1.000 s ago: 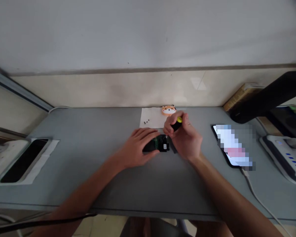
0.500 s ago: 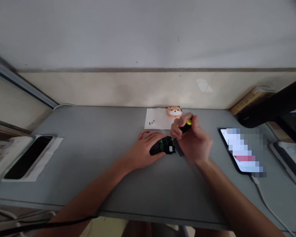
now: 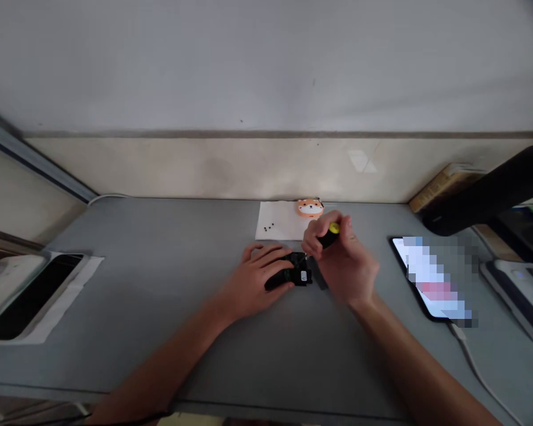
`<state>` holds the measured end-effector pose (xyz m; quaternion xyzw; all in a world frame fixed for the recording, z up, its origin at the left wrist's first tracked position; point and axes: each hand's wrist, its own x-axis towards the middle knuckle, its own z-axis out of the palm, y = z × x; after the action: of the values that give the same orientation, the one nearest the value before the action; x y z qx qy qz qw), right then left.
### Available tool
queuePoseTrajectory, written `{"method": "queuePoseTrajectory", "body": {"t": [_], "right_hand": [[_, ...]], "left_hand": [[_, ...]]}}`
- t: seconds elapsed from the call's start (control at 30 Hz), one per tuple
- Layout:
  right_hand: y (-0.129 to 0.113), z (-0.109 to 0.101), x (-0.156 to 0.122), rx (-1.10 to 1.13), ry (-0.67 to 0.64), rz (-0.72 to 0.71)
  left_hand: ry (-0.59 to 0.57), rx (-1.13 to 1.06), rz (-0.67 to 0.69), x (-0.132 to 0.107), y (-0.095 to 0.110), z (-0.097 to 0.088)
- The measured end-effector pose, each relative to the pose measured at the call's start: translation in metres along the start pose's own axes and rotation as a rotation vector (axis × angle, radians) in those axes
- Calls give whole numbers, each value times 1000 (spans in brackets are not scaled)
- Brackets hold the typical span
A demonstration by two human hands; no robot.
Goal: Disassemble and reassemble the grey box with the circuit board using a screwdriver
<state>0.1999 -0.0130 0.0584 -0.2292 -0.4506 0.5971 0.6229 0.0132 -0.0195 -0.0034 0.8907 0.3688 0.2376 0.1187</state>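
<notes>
1. Grey is the desk point(image 3: 160, 278) that I am looking down on, with both of my bare hands meeting near its middle, just in front of the wall.
2. My left hand point(image 3: 260, 275) lies flat over a small black device point(image 3: 295, 274), its fingers curled onto the near and left sides and pressing it to the desk; the right end of the device sticks out past my fingertips.
3. My right hand point(image 3: 344, 260) is clenched around a screwdriver point(image 3: 330, 234) with a black handle and a yellow cap; the handle tilts up and to the right, and its lower end points down at the device. I cannot make out the tip.
4. Just behind the hands a white paper sheet point(image 3: 278, 220) lies against the wall, serving as a holder for a few tiny black screws point(image 3: 269, 227) clustered near its left part.
5. An orange animal-shaped figure point(image 3: 310, 207) sits at the sheet's far right corner.
6. To the right, a phone point(image 3: 430, 275) lies with its screen lit, and a cable point(image 3: 475, 370) runs from its near end toward me.
7. At the left edge, a white tray point(image 3: 44, 307) holds a dark flat slab point(image 3: 24, 296), which fills most of it.
8. At the far right sit a white power strip point(image 3: 522, 293), a dark lamp arm point(image 3: 488, 195) and a book point(image 3: 439, 183) leaning by the wall.
</notes>
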Motion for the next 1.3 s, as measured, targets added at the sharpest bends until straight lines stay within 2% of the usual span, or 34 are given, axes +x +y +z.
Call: {"method": "queuePoseTrajectory", "body": {"t": [0.2, 0.47, 0.83, 0.93, 1.1, 1.3], "right_hand": [[2, -1, 3, -68, 53, 19], [0, -14, 11, 45, 109, 32], [0, -8, 7, 71, 29, 24], [1, -9, 7, 89, 33, 35], [2, -16, 11, 58, 97, -23], [-5, -17, 15, 12, 96, 58]], "left_hand": [[-1, 36, 4, 1, 2, 0], [23, 42, 17, 2, 5, 0], [76, 61, 12, 3, 8, 3], [60, 60, 7, 4, 9, 2], [68, 59, 10, 6, 9, 2], [77, 49, 9, 6, 8, 3]]}}
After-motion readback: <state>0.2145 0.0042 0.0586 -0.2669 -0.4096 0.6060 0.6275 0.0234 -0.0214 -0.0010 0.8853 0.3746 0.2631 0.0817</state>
